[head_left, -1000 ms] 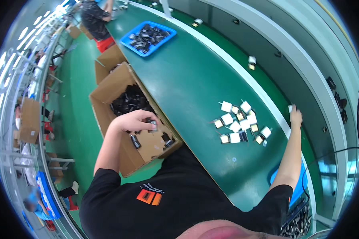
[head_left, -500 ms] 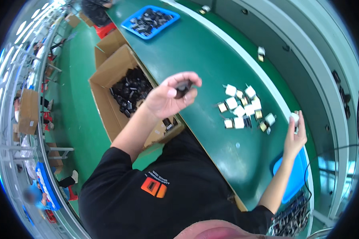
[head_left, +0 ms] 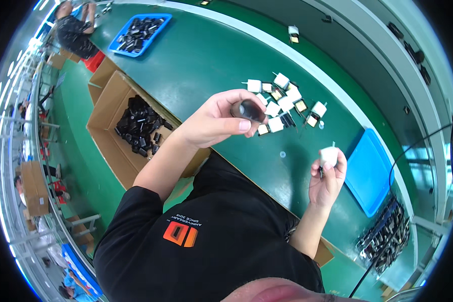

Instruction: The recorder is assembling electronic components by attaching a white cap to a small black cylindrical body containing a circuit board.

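My left hand (head_left: 214,121) is closed around a hollow black plastic shell (head_left: 250,110), its opening turned upward. It hovers over the green table, in front of a cluster of white boxy parts (head_left: 286,103) with yellowish sides and thin leads. To the right, my right hand (head_left: 328,183) pinches a similar white boxy part (head_left: 328,156) between thumb and fingers, a thin white lead sticking up from it. The two held pieces are apart. Below my left forearm, a cardboard box (head_left: 99,115) contains many black shells (head_left: 140,123).
A blue tray (head_left: 167,20) of black pieces lies at the far left of the green table (head_left: 201,55). Another blue tray (head_left: 370,171) is at the right, by a pile of dark corded pieces (head_left: 386,236). A black cable crosses there. Another person (head_left: 75,32) sits at far left.
My right hand has come in from the table's far right side toward my left hand, carrying the white part. The black shell has been turned, so its hollow opening shows. The view has shifted.
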The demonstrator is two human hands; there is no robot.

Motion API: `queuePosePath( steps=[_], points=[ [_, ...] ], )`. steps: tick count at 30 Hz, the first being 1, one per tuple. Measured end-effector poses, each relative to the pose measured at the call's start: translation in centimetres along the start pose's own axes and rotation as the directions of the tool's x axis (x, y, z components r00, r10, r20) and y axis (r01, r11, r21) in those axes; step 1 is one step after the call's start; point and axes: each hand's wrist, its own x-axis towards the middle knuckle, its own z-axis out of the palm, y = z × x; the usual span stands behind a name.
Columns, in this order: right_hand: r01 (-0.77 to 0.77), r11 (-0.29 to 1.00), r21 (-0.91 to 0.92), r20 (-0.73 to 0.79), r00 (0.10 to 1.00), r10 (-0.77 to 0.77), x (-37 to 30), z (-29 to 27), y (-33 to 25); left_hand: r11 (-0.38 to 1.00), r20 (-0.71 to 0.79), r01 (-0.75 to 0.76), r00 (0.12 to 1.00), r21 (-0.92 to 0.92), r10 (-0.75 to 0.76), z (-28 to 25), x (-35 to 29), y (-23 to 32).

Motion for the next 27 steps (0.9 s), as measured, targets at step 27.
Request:
queuePosePath(
  steps=[27],
  points=[
    [0.282, 0.711, -0.645, 0.434, 0.9, 0.037, -0.2, 2.6, -5.3, 0.356, 0.069, 0.032, 0.961, 0.934, -0.268, 5.7, 3.5, -3.9]
  ],
)
